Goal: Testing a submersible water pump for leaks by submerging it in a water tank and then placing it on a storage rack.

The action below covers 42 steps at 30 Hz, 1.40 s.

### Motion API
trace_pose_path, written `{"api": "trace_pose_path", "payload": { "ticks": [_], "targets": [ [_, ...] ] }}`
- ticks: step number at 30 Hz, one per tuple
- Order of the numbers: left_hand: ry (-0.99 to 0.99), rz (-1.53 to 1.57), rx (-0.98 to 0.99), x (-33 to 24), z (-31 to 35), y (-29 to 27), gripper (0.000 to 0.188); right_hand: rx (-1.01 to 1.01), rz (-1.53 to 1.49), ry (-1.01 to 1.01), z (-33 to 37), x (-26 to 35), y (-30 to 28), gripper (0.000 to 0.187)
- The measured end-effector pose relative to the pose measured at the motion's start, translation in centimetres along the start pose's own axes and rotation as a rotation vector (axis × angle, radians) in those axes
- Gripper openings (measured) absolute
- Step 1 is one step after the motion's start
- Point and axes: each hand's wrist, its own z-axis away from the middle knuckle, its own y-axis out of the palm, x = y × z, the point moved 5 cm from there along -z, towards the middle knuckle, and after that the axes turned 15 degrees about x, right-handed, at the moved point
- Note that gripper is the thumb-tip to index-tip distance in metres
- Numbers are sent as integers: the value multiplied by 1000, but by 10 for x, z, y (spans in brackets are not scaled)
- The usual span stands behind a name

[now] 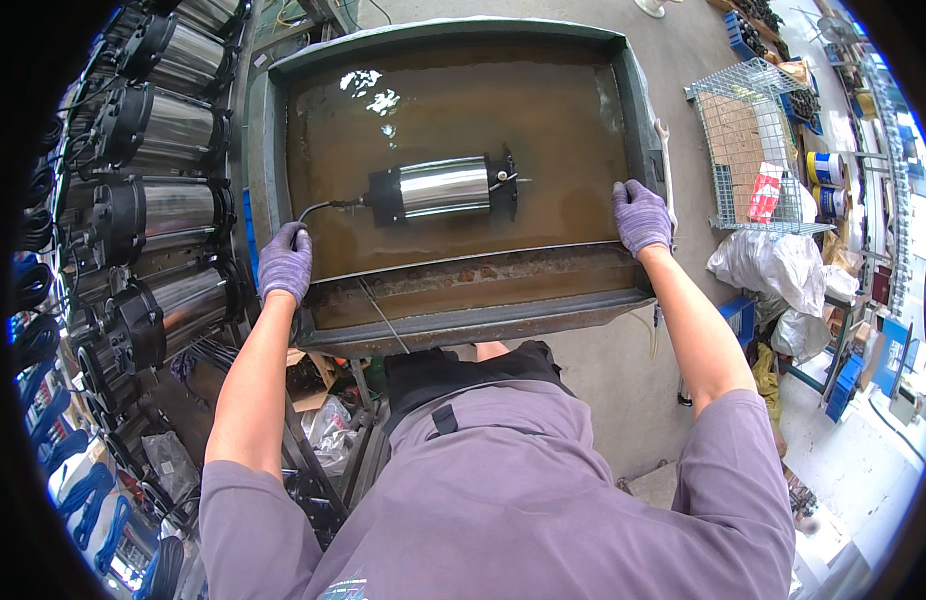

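Observation:
A rectangular dark metal tank of murky brown water lies in front of me. In the water rests a motor, a shiny silver cylinder with black ends, lying on its side. Its black cable runs left toward the tank wall, close to my left hand. That hand, in a purple-grey glove, is closed over the left rim; whether it also touches the cable is hidden. My right hand, gloved alike, has its fingers curled on the right rim. A thin straight edge crosses the near part of the tank between my hands.
Racked silver-and-black motors stand close on the left. A wrench lies along the tank's right side. Farther right are a wire mesh basket, white plastic bags and shelving. A thin rod crosses the near rim.

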Motion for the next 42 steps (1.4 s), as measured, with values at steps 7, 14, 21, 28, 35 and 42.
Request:
{"api": "trace_pose_path", "payload": {
  "ticks": [7,14,21,28,35,42],
  "targets": [
    [4,6,1,-1,1,-1,23,9,8,10,1,1,0,40],
    [-10,3,14,-5,2,-2,23,-3,-1,0,0,0,0,40],
    [-1,0,2,-6,3,-3,23,-3,7,2,1,1,-1,40],
    [0,-2,5,-6,2,-3,23,9,20,31,-1,-2,1,41],
    [-4,13,4,-6,3,-3,23,6,5,14,-2,-3,3,40],
    [-8,2,2,-6,3,-3,23,9,4,11,-2,-2,2,41]
  ]
}}
